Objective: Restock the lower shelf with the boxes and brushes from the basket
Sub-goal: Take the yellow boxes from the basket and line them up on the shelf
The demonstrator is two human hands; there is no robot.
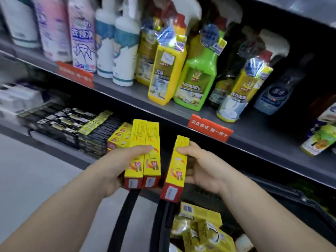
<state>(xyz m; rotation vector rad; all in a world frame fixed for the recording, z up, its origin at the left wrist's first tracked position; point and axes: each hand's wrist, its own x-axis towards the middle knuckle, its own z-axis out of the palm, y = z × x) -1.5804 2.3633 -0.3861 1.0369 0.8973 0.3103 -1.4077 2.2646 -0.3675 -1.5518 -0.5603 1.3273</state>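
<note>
Blurred shelf bottles, basket cropped, hands gripping boxes

Shop: stocked shelf, cleaner bottles, red price tags.

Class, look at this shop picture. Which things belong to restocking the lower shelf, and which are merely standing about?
Part of the job:
- pair of yellow boxes, held by the left hand
- single yellow box, held by the right hand
- spare boxes in the basket
- lower shelf

Standing about:
- white bottles
- green bottle
- red tag
- black boxes
</note>
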